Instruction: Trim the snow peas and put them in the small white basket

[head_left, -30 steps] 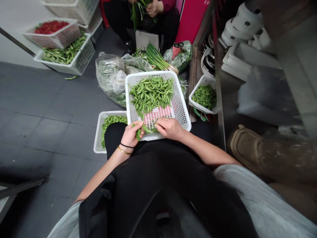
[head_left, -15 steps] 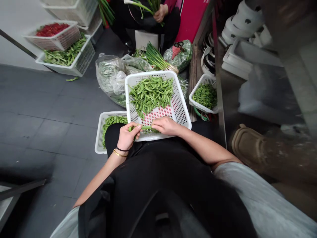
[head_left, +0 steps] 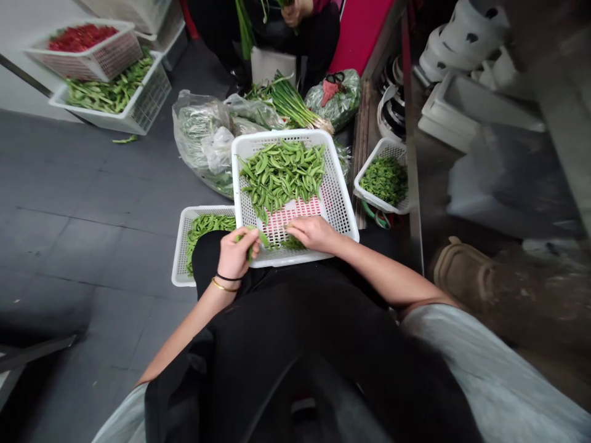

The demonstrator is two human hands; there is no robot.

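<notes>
A white perforated basket (head_left: pixel 342 209) rests on my lap, with a heap of green pea pods (head_left: pixel 281 173) in its far half. My left hand (head_left: pixel 236 253) is at the basket's near left corner, fingers closed round a green pea pod (head_left: pixel 252 241). My right hand (head_left: pixel 315 234) lies inside the near edge of the basket, fingers curled down onto loose pods; what they grip is hidden. A smaller white basket (head_left: pixel 181 246) with pods stands on the floor by my left knee.
A small white basket of green trimmings (head_left: pixel 384 180) sits to the right on a metal shelf edge. Plastic bags of greens (head_left: pixel 207 143) and scallions (head_left: pixel 290 104) lie ahead. Another person (head_left: pixel 295 18) sits beyond, handling greens. Baskets of red chillies (head_left: pixel 83 46) and green beans (head_left: pixel 111 95) stand at far left.
My left hand has turned the pod it holds and kept it at the basket's corner. My right hand let go of the pod's other end and shifted slightly right into the basket.
</notes>
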